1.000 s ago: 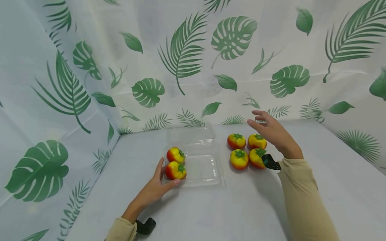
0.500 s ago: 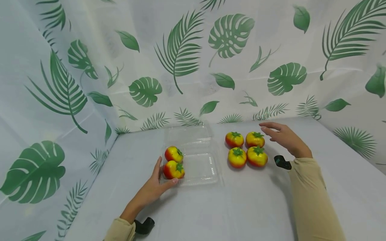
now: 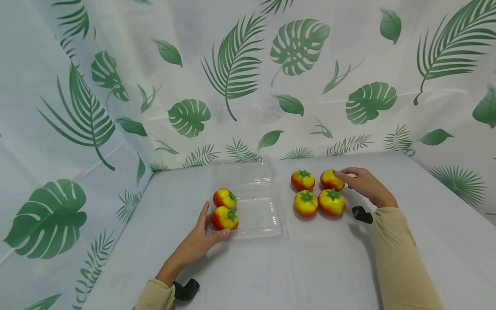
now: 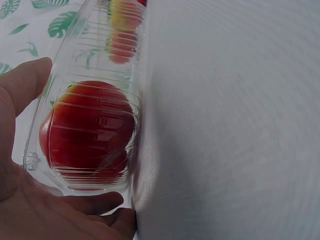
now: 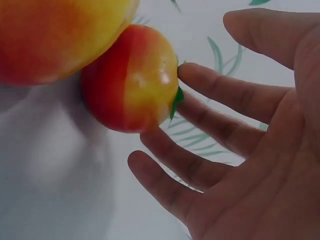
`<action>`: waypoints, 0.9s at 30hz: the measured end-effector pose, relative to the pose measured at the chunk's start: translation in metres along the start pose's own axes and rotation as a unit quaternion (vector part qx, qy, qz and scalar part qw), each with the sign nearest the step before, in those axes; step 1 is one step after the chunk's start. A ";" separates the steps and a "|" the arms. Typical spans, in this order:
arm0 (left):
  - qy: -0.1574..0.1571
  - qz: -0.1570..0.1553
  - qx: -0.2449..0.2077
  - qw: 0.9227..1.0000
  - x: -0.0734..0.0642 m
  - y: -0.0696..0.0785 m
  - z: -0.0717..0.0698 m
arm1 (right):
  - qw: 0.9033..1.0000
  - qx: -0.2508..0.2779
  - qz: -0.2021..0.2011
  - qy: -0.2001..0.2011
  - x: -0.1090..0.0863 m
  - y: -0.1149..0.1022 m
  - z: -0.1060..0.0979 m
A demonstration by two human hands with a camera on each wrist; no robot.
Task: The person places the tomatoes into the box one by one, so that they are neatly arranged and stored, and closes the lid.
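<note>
In the head view, my left hand (image 3: 197, 241) holds the left side of an open clear plastic clamshell box (image 3: 267, 232), its thumb at the front edge. The left wrist view shows the box wall between thumb and fingers. Two red-and-yellow tomatoes (image 3: 224, 218) sit in the box's left part, one behind the other. My right hand (image 3: 368, 187) reaches over the back right tomato (image 3: 329, 178) of a group outside the box. In the right wrist view, its nearly straight fingertips touch that tomato (image 5: 132, 80) near the green calyx; the thumb stands apart.
Three more tomatoes stand close by: back left (image 3: 302, 180), front left (image 3: 305, 203) and front right (image 3: 331, 203). The box's hinged lid (image 3: 244, 172) lies folded back. A white cloth (image 3: 302, 267) covers the table, with a leaf-patterned curtain (image 3: 240, 94) behind.
My right hand has moved from above the group, right, then down onto the back right tomato, which looks slightly shifted. My left hand has stayed at the box.
</note>
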State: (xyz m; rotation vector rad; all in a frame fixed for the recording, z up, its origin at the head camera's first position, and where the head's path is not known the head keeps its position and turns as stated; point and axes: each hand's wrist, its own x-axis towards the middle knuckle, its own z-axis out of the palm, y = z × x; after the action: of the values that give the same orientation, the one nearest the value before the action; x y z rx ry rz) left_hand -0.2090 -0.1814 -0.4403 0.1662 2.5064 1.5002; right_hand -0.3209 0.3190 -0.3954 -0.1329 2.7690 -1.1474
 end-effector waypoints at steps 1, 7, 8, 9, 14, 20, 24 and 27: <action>0.000 0.001 0.000 1.000 0.000 0.000 0.000 | 1.000 0.000 0.003 0.000 0.000 0.000 0.000; -0.001 0.000 0.001 1.000 0.002 -0.001 0.000 | 1.000 -0.009 0.017 0.001 0.002 -0.001 0.003; -0.001 0.000 0.001 1.000 0.002 -0.001 0.000 | 1.000 -0.012 0.020 0.002 0.002 -0.001 0.003; -0.001 0.000 0.001 1.000 0.002 -0.001 0.000 | 1.000 -0.014 0.024 0.003 0.002 -0.002 0.004; 0.003 -0.002 0.006 1.000 0.002 -0.001 0.001 | 0.998 -0.018 0.059 0.007 0.003 -0.002 0.006; 0.004 -0.007 0.012 1.000 -0.001 0.001 0.003 | 0.997 -0.009 0.078 0.015 0.002 0.003 0.006; 0.007 -0.008 0.016 1.000 -0.001 0.001 0.003 | 0.998 0.003 0.065 0.010 0.000 0.006 0.003; 0.007 -0.009 0.013 1.000 0.000 0.001 0.002 | 0.998 0.014 0.055 0.008 0.000 0.010 0.003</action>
State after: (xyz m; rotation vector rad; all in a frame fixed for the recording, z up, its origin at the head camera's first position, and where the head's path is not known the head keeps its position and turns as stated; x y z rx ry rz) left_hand -0.2080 -0.1791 -0.4405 0.1381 2.5331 1.4681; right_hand -0.3207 0.3240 -0.4039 0.0315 2.7348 -1.1651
